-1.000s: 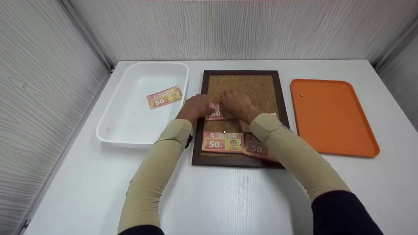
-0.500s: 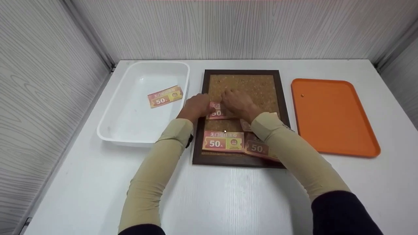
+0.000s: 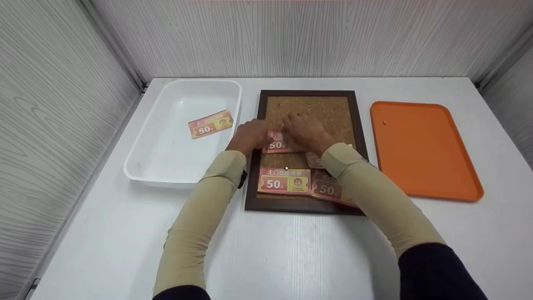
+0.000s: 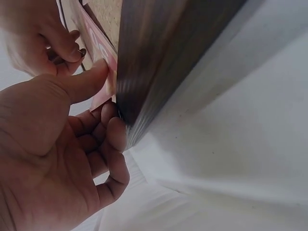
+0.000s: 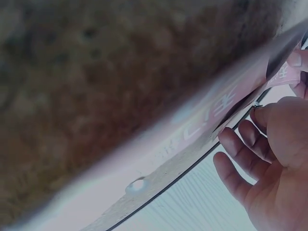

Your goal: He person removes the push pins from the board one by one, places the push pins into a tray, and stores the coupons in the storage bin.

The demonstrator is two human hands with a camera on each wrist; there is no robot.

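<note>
Both hands are at the middle of a dark-framed cork board [image 3: 333, 110] lying flat on the white worktop [image 3: 291, 250], between a white bin [image 3: 143, 166] on the person's left and an orange tray [image 3: 424, 158] on the right. The left hand [image 3: 249, 136] sits at the board's left frame edge: in the left wrist view its thumb [image 4: 82, 82] presses flat on the left end of a pink coupon [image 3: 277, 142] marked 50, while the other fingers are curled under and against the outer side of the frame, so the coupon's end is pinned between thumb and board. The right hand [image 3: 304, 130] lies over the right part of the same coupon, knuckles up; its fingers are bent with the tips drawn together near the coupon's upper edge, but whether they pinch something small cannot be told, since the tips are hidden in the head view and blurred in the wrist views. The right wrist view shows a small rounded pin head [image 5: 137, 185] on the coupon's surface, out of focus. The coupon lies on the cork, about mid-height on the left half of the board. Three further coupons rest on the board: one at the lower left [image 3: 284, 181], one at the lower right [image 3: 330, 190] partly under the right sleeve, and one mostly covered by the right wrist [image 3: 313, 160]. Another coupon [image 3: 210, 123] lies inside the white bin, towards its far right. A small dot-like object [image 3: 384, 123] sits on the orange tray near its far left corner; too small to identify.
</note>
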